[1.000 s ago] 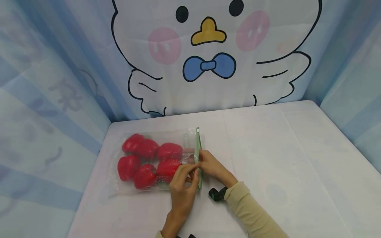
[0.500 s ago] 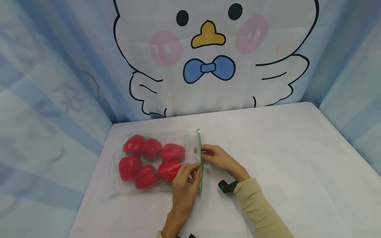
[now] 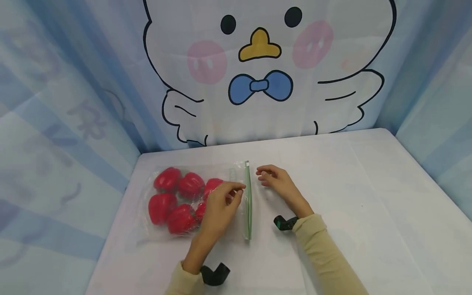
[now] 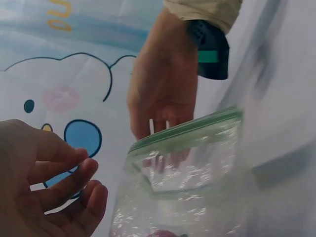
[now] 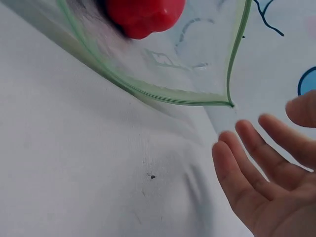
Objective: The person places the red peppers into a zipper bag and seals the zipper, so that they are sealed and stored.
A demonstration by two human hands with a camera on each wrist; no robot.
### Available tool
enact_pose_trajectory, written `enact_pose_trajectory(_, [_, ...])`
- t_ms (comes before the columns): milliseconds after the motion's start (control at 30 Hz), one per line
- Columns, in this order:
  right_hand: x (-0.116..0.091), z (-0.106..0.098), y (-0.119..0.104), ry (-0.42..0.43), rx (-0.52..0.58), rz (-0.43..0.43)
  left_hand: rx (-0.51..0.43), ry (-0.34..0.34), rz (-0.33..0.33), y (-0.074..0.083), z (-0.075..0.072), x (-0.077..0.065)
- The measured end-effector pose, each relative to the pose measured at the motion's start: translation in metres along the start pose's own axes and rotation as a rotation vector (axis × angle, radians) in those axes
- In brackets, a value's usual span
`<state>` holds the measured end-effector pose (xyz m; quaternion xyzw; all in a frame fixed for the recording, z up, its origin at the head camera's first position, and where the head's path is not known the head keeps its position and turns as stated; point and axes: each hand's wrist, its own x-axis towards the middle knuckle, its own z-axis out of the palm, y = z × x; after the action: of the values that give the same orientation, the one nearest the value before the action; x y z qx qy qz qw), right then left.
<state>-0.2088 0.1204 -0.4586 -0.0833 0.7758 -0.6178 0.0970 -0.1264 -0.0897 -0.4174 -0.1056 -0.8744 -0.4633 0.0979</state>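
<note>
A clear zip bag lies flat on the table with several red bell peppers inside. Its green zip edge faces right. Over the bag, the left hand has loosely bent fingers, holds nothing and hides part of some peppers; the left wrist view shows its fingers apart from the bag. Just right of the zip edge's far end is the right hand, fingers relaxed and nothing in them. The right wrist view shows the zip edge curving to a corner near those fingertips, with one bell pepper behind the plastic.
A white cloth covers the table. Behind it hangs a curtain printed with a cartoon face and blue bow tie, and blue-white curtains close off both sides. Black devices are strapped to both wrists.
Both hands have come off the zip edge. The left moved up over the bag, while the right drew back to the right and farther away. The bag stays in place.
</note>
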Motion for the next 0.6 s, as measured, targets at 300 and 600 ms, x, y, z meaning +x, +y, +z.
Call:
enact_pose_trajectory(300, [0.021, 0.008, 0.004, 0.057, 0.044, 0.063, 0.041, -0.210, -0.060, -0.006, -0.018, 0.070])
enact_pose_trajectory(600, [0.042, 0.024, 0.005, 0.080, 0.084, 0.100, 0.108, -0.343, -0.060, -0.031, -0.012, 0.132])
